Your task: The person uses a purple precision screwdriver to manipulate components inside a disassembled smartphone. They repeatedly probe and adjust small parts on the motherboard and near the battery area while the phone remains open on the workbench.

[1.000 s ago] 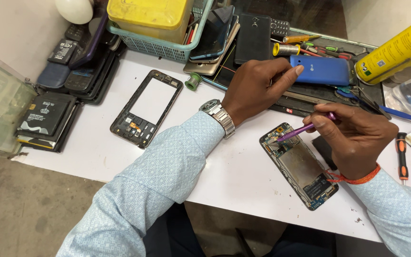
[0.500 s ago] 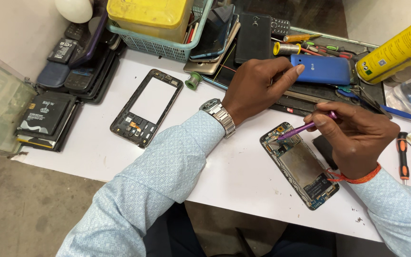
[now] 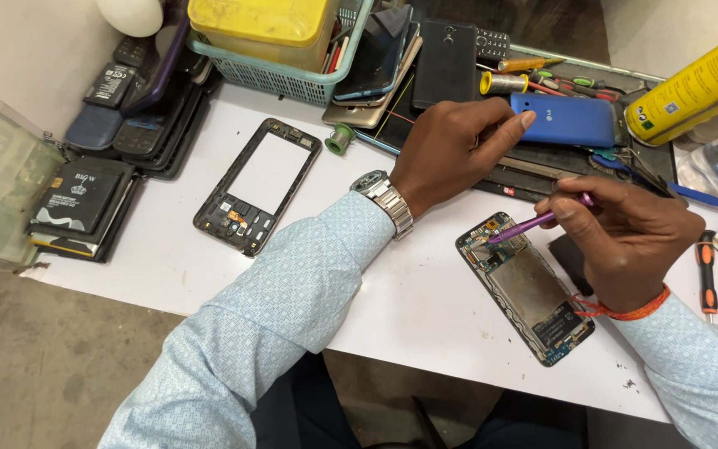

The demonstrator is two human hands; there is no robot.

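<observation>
An opened phone [image 3: 525, 287] with its back off lies on the white table [image 3: 425, 316], circuit board showing. My right hand [image 3: 625, 237] grips a purple screwdriver [image 3: 533, 223], its tip resting on the phone's upper end. My left hand [image 3: 450, 150] reaches across the table with fingers extended, fingertips at the near edge of a blue phone [image 3: 567, 120]; whether they touch it is unclear. A metal watch [image 3: 384, 199] is on that wrist.
An empty black phone frame [image 3: 258, 185] lies at left. A teal basket [image 3: 284, 79] with a yellow box, stacked phones [image 3: 139, 116], batteries [image 3: 76, 204], a yellow spray can [image 3: 695, 87], small screwdrivers [image 3: 542, 71] and a red-handled screwdriver [image 3: 706, 274] ring the work area.
My left hand's fingers have shifted slightly along the blue phone's edge. The right hand and purple screwdriver stay on the opened phone.
</observation>
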